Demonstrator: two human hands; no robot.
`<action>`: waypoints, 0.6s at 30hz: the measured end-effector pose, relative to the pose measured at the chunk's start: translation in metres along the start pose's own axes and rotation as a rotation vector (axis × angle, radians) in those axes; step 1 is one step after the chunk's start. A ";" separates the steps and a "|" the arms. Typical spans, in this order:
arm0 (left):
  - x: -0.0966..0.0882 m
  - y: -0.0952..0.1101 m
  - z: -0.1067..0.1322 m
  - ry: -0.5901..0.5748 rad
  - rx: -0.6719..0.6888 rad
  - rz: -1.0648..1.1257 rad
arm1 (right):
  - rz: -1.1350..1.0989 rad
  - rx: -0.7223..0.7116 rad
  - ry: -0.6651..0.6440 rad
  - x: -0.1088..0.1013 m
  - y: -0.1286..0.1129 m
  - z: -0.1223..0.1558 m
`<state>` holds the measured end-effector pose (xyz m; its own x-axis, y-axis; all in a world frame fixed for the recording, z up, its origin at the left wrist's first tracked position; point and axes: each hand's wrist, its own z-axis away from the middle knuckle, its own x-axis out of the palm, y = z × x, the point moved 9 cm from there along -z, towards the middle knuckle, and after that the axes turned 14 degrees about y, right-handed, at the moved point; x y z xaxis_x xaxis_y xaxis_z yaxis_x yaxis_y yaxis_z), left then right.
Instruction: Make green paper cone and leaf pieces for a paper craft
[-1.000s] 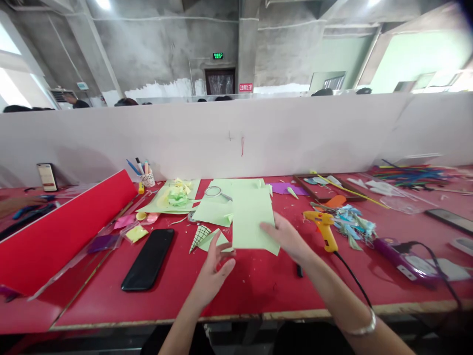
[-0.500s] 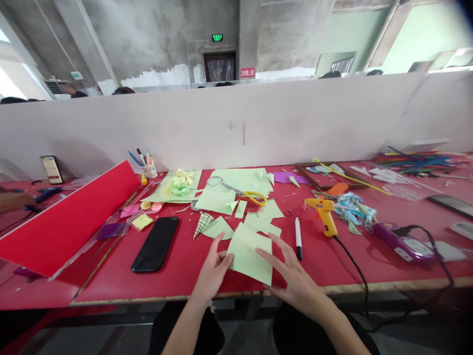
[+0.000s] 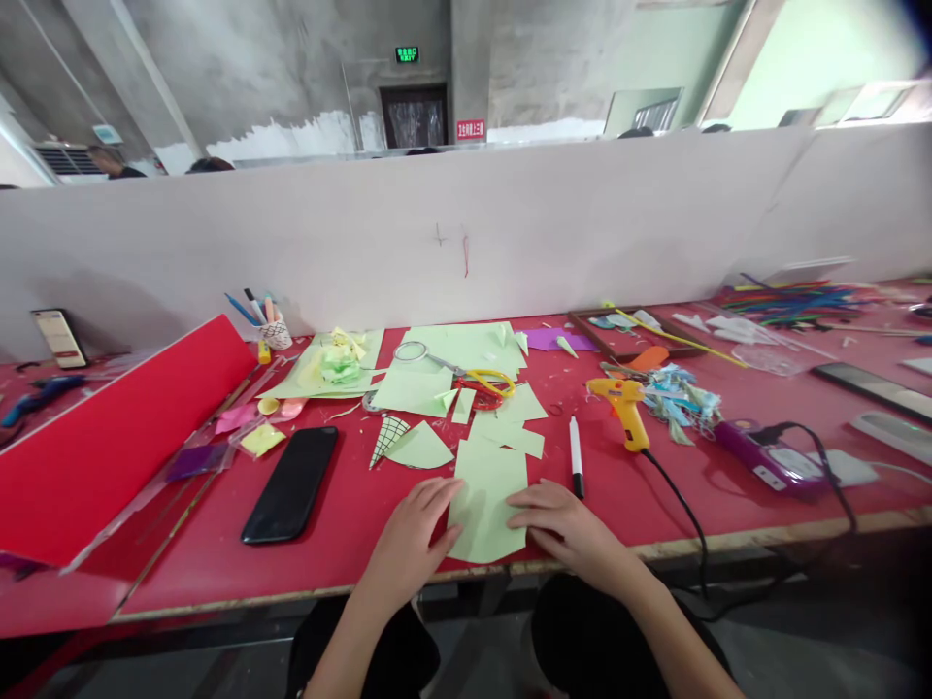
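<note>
A light green paper sheet (image 3: 487,495) lies flat near the front edge of the red table (image 3: 364,524). My left hand (image 3: 412,534) rests on its left edge with fingers stretched flat. My right hand (image 3: 564,529) presses its right side, fingers also lying flat. Neither hand grips anything. More green paper pieces (image 3: 510,432) lie just behind the sheet, and a black marker (image 3: 575,456) lies to the right of it.
A black phone (image 3: 291,483) lies to the left. Yellow-handled scissors (image 3: 477,377) rest on green paper behind. An orange glue gun (image 3: 618,408) with its cord and a purple power strip (image 3: 764,461) sit to the right. A red board (image 3: 109,437) leans at the left.
The green sheet came from mid-table toward the front edge and now lies flat. Both hands went from holding it to pressing on it. The camera tilted down.
</note>
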<state>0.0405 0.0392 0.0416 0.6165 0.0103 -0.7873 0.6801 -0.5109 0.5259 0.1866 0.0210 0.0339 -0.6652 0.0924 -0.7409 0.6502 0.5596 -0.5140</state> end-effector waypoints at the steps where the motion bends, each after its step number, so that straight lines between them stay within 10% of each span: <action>1: 0.003 0.000 -0.001 -0.035 0.028 -0.011 | -0.033 0.009 -0.019 -0.001 0.001 -0.002; 18: 0.010 -0.009 -0.010 -0.046 0.070 -0.093 | 0.289 -0.129 -0.201 0.034 -0.009 -0.056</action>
<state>0.0447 0.0522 0.0317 0.5319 0.0224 -0.8465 0.7033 -0.5685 0.4269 0.1374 0.0651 0.0374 -0.3671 0.1053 -0.9242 0.7403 0.6347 -0.2217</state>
